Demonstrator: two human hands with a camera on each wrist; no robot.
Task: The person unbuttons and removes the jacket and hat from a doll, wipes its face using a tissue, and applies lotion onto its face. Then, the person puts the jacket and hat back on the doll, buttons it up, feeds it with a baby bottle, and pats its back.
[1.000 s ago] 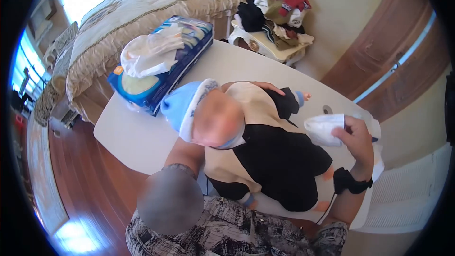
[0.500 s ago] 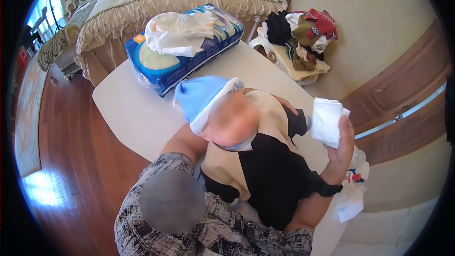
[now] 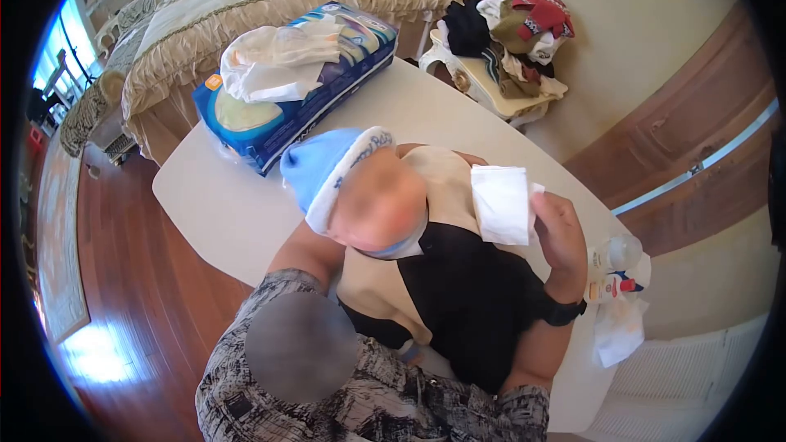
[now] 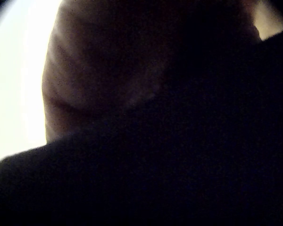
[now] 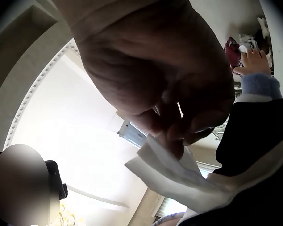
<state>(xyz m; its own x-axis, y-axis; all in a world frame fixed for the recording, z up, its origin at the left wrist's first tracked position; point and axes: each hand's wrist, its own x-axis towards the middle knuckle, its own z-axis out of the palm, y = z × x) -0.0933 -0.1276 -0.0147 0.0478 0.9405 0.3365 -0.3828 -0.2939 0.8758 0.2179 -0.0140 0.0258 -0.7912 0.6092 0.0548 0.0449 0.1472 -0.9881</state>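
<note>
A baby doll (image 3: 471, 299) in a black and beige outfit and a light blue hat (image 3: 332, 172) with a white brim lies across the person's left arm, its head near the elbow. The left hand (image 4: 99, 70) holds the doll round its far side; in the head view the doll and a folded white tissue (image 3: 501, 205) hide most of it, and the left wrist view is dark. The right hand (image 3: 561, 233) pinches that tissue by its edge between thumb and fingers, over the doll's chest. In the right wrist view the tissue overlaps the black outfit.
On the white table (image 3: 221, 221) a blue diaper pack (image 3: 266, 131) bears a crumpled white diaper (image 3: 274, 65). A red-capped bottle (image 3: 610, 286) and another white tissue (image 3: 618, 331) lie at the table's right end. Clothes (image 3: 524, 33) are heaped on a small stand behind.
The right hand lifted the tissue from low at the right, then brought it left over the doll's chest. The doll stays on the left arm. The head view has shifted.
</note>
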